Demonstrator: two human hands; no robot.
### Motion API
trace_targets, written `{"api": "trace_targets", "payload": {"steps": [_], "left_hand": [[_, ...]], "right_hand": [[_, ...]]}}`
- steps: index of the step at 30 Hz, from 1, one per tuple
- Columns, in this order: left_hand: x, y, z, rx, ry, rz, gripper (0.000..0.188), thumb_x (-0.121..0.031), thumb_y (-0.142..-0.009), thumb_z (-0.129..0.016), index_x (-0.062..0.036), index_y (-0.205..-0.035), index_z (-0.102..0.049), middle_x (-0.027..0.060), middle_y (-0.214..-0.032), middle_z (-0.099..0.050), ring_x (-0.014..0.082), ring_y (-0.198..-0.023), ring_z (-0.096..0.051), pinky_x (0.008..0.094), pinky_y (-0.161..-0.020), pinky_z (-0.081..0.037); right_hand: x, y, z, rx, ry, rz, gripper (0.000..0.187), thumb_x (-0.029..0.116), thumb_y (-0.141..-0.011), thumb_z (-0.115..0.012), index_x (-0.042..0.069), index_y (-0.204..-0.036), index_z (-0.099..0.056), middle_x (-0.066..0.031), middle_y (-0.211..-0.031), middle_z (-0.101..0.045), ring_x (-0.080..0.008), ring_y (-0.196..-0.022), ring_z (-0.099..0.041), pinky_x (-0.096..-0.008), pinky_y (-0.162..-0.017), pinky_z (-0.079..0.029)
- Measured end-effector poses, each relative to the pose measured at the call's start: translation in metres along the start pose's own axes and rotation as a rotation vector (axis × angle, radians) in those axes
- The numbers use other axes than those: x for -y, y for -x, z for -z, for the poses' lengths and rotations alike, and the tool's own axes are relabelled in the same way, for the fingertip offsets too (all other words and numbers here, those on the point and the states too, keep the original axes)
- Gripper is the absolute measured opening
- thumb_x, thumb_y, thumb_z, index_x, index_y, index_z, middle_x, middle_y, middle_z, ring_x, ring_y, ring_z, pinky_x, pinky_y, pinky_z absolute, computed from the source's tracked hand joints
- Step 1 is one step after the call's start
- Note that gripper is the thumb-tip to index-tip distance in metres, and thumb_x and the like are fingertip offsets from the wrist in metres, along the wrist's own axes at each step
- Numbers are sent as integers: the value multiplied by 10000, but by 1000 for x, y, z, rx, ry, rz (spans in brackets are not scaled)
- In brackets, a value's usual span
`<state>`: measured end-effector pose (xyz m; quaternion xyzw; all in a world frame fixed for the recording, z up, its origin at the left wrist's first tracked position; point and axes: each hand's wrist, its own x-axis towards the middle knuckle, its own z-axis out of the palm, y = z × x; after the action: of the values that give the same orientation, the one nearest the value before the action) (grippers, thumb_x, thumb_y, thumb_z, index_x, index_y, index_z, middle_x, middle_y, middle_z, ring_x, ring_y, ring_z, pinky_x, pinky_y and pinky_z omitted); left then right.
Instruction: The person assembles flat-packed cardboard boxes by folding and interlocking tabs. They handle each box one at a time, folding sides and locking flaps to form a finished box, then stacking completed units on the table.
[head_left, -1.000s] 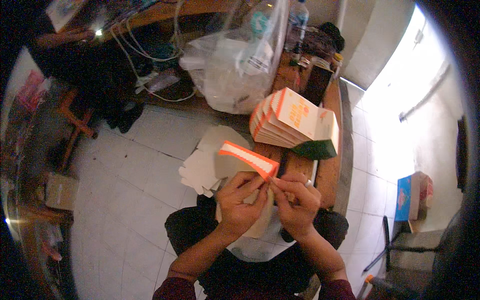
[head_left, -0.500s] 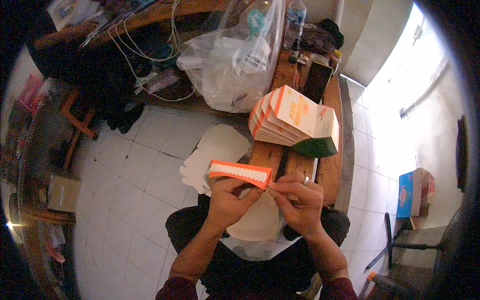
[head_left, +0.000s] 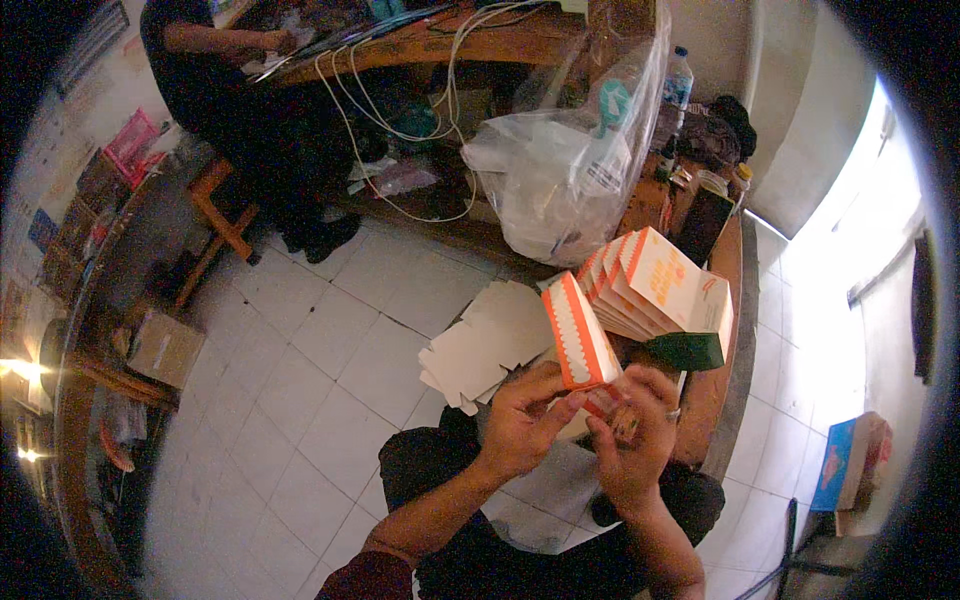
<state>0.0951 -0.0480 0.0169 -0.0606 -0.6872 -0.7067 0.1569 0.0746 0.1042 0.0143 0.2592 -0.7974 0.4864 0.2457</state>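
Observation:
An orange and white cardboard box [head_left: 578,332] stands on end in front of me, gripped at its lower end by both hands. My left hand [head_left: 520,420] holds it from the left with thumb and fingers. My right hand [head_left: 634,434] pinches the lower flap from the right; a ring shows on one finger. Just behind the box lies a fanned stack of finished orange and white boxes [head_left: 655,290] on the wooden bench [head_left: 722,350]. Flat white box blanks [head_left: 480,345] lie in a pile to the left of my hands, over my lap.
A big clear plastic bag [head_left: 570,170] sits at the far end of the bench, with a water bottle [head_left: 677,80] behind it. Another person [head_left: 215,60] sits at a wooden table [head_left: 440,35] with cables at the top left. A small cardboard box [head_left: 165,348] lies on the tiled floor.
The box has turned from lying level across my hands to standing on end, and both hands have shifted right to grip its lower end.

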Motion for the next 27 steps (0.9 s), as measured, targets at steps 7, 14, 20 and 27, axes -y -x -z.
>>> {"api": "trace_targets", "payload": {"steps": [7, 14, 20, 27], "left_hand": [[0, 6, 7, 110, -87, 117, 159, -133, -878, -646, 3, -945, -694, 104, -880, -675, 151, -770, -639, 272, -726, -496], [-5, 3, -8, 124, -145, 115, 172, -93, -903, -599, 24, -1024, -636, 65, -867, -649, 123, -772, -622, 246, -688, -506], [5, 7, -7, -95, 46, 296, 212, -133, -931, -575, 46, -1036, -620, 58, -894, -640, 112, -829, -607, 239, -696, -509], [-2, 1, 0, -44, -91, 465, 261, -198, -945, -571, 52, -951, -648, 55, -822, -646, 111, -748, -606, 252, -690, -514]], "right_hand": [[-2, -9, -3, 268, -72, -116, 680, 242, -792, -723, 32, -1358, -412, -205, -1345, -471, -327, -1235, -479, -413, -1006, -397], [-10, 2, -8, 327, -340, -487, 640, 227, -864, -646, 59, -1399, -336, -51, -727, -616, -104, -502, -554, -268, -507, -489], [-10, -3, -11, 372, -89, -174, 953, 295, -751, -762, 11, -1451, -183, -260, -1347, -435, -377, -1173, -517, -407, -971, -428], [-17, 2, -17, 391, -153, -198, 1166, 337, -651, -830, -4, -1464, -67, -235, -1511, -167, -375, -1371, -260, -411, -1099, -262]]}}
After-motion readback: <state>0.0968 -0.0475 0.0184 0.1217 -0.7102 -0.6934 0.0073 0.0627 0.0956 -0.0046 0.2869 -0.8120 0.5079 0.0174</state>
